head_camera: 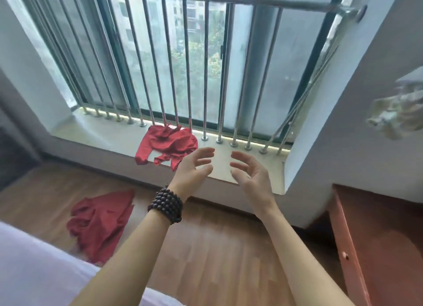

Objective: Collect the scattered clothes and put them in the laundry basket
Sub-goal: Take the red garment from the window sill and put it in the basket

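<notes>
A red garment (168, 145) lies crumpled on the window sill (100, 134), partly hanging over its front edge. A second red garment (100, 223) is spread on the wooden floor to the lower left. My left hand (194, 168), with a dark bead bracelet at the wrist, is raised just right of the sill garment, fingers apart and holding nothing. My right hand (250, 173) faces it, also with fingers spread and nothing in it. No laundry basket is in view.
A metal railing (206, 65) with vertical bars stands along the sill before the window. A reddish wooden cabinet (377, 237) sits at the right. A pale bed edge (34, 271) fills the lower left. Something pale and blurred (393, 115) hangs at the right wall.
</notes>
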The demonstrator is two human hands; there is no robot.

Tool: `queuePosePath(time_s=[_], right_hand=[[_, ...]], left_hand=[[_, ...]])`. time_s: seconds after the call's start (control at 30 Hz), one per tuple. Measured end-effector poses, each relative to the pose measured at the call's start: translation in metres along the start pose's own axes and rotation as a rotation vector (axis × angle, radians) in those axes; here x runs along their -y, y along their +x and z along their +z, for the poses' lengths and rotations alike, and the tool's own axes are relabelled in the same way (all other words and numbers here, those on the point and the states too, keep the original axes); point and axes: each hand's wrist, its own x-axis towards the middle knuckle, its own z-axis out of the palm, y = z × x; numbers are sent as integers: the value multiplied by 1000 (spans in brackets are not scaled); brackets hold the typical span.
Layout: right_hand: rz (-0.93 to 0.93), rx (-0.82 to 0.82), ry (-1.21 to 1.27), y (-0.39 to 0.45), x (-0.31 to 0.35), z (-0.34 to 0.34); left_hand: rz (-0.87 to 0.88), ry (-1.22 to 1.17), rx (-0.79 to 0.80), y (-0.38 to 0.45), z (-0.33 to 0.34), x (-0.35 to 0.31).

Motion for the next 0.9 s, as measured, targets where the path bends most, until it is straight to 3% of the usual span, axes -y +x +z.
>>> queuePosePath(time_s=[0.43, 0.67, 0.9], right_hand=[[1, 246, 17, 204, -39, 140], [0, 274, 8, 340, -63, 222], [104, 253, -28, 449, -98, 298]], left_hand=[[-184, 11, -273, 141, -136, 78], [-157, -6, -266, 280, -207, 119], [-246, 29, -221, 397, -277, 169]])
